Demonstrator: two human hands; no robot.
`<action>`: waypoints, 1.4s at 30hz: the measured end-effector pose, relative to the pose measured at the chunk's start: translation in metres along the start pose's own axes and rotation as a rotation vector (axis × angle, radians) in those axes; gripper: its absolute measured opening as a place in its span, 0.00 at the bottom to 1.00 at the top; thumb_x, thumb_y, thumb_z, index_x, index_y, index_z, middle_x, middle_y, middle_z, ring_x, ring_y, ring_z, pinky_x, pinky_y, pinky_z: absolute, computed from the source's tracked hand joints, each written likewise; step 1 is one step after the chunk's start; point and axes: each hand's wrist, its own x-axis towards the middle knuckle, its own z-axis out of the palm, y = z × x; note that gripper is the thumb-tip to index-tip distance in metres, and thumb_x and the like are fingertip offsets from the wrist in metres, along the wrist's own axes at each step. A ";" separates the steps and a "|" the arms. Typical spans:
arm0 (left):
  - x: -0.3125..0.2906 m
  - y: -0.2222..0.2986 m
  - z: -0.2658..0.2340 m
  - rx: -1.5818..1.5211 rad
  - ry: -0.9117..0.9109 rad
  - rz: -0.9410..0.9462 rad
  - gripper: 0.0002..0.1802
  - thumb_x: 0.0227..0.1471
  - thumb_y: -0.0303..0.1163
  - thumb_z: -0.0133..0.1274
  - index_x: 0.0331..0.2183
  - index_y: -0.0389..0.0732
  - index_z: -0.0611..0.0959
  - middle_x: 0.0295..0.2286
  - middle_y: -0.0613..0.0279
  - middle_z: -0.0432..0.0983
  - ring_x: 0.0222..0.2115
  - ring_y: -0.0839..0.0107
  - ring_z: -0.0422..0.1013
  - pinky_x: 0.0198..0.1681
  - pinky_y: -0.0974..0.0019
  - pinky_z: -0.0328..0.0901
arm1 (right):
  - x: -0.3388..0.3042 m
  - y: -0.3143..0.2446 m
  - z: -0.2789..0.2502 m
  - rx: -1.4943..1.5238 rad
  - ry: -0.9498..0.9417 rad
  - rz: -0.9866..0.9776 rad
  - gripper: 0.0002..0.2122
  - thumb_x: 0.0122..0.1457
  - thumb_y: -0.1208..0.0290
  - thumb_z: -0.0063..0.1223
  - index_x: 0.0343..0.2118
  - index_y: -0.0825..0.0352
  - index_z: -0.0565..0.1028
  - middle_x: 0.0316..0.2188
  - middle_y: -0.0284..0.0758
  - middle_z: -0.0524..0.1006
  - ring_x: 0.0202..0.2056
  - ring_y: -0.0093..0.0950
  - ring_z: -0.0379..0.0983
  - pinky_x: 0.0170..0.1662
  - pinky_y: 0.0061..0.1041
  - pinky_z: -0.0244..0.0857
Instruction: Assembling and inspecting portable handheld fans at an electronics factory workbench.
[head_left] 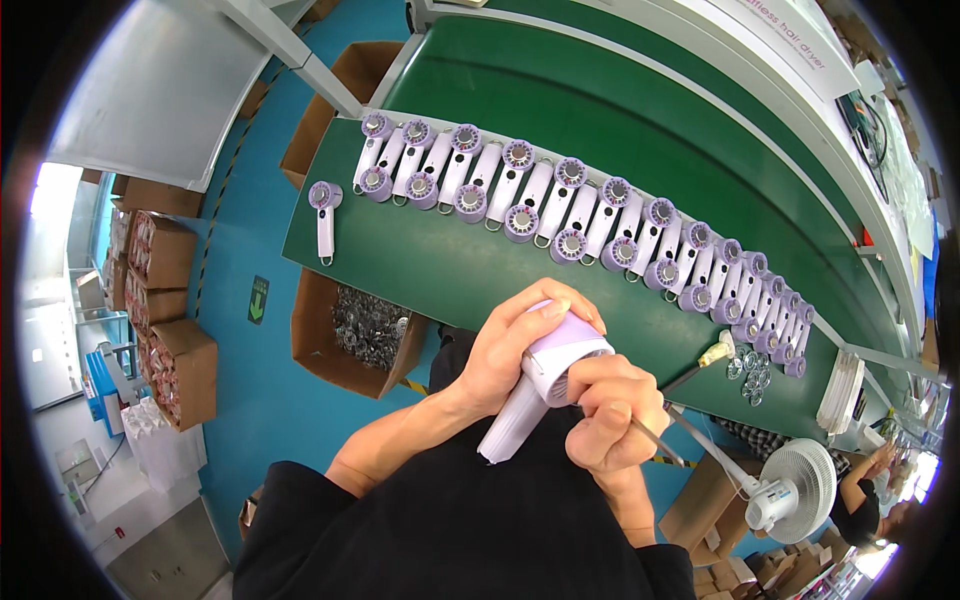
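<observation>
Bracing a lilac-and-white hair dryer close to a black shirt, a worker handles it just off the near edge of a green bench, with the dryer's head uppermost and its handle slanting down toward the lap. The left hand is wrapped around the head, thumb laid over the top. The right hand is curled nearly into a fist at the round opening, a thin rod jutting from its grip; whether anything else sits inside those fingers cannot be told. The smooth casing looks to be the chief hazard: should the left hand's hold slacken while the right pushes or twists, the dryer could slide out and, with no bench beneath it, fall. A slip of the rod might also scratch the shell or jab the supporting hand. Ahead, two interleaved rows of matching dryers lie packed side by side, so a careless reach could nudge one into the next and upset the line. To the right, clear round parts rest loose beside a yellow-handled tool, near enough to the bench's front edge that a sweeping elbow could scatter them.
</observation>
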 end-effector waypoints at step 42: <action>0.030 0.013 -0.031 -0.541 -0.026 -0.206 0.19 0.59 0.45 0.39 0.34 0.38 0.76 0.33 0.53 0.74 0.33 0.60 0.74 0.20 0.59 0.73 | 0.004 0.005 -0.026 -0.276 0.200 0.183 0.27 0.68 0.50 0.30 0.45 0.72 0.73 0.33 0.40 0.71 0.26 0.23 0.65 0.31 0.20 0.61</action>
